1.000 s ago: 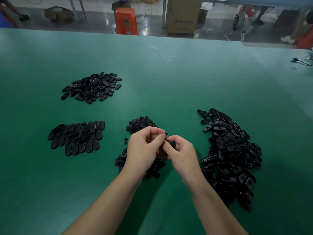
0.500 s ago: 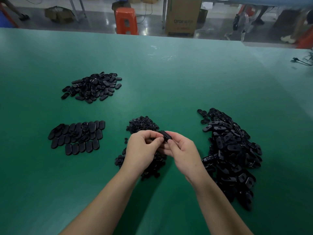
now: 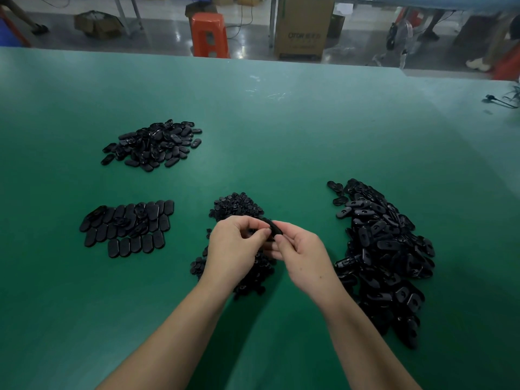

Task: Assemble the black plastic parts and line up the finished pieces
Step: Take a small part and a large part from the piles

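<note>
Fingers point(image 3: 264, 234) of both hands pinch black part point(image 3: 273, 227); no containers.

Black plastic oval shells point(image 3: 385, 249) showing a glossy sheen; lined-up finished pieces point(image 3: 126, 228) appearing smoother, satin; green table covering point(image 3: 281, 142) looking matt; orange stool point(image 3: 209, 33) shining as glossy plastic.

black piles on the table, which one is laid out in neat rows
The near-left group: its oval pieces lie flat in rows; the other three piles are loose heaps.
</note>
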{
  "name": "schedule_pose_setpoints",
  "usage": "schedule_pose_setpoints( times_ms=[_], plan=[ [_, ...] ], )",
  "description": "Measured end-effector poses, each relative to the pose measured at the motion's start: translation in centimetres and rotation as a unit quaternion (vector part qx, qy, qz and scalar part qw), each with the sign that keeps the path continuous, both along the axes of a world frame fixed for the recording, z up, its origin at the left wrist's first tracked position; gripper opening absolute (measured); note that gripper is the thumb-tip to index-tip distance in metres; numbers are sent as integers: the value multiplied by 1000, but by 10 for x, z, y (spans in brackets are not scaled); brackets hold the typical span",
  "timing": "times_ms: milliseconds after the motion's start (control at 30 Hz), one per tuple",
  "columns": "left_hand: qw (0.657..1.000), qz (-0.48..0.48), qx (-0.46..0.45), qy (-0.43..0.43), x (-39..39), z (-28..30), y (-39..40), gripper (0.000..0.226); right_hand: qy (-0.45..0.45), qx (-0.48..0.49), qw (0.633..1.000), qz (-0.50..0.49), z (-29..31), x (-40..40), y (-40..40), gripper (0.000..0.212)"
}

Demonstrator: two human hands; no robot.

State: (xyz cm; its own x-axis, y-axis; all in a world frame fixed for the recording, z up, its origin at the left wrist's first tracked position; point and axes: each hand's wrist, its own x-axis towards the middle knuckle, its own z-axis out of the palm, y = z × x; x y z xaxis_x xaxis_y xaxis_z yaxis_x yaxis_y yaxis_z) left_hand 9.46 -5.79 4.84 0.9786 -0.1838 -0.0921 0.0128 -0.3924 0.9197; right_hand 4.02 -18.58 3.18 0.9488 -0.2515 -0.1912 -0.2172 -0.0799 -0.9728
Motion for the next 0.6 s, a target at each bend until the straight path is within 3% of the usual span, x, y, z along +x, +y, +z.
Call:
schedule_pose_setpoints(
  times_ms=[433, 600],
  plan=[
    [998, -19, 35, -39, 6, 3, 5, 20, -22, 15, 999, 27, 5, -4, -2, 41],
    [994, -71, -70, 49, 11, 2, 13, 22, -22, 34, 998, 46, 10, -3, -10, 32]
  ],
)
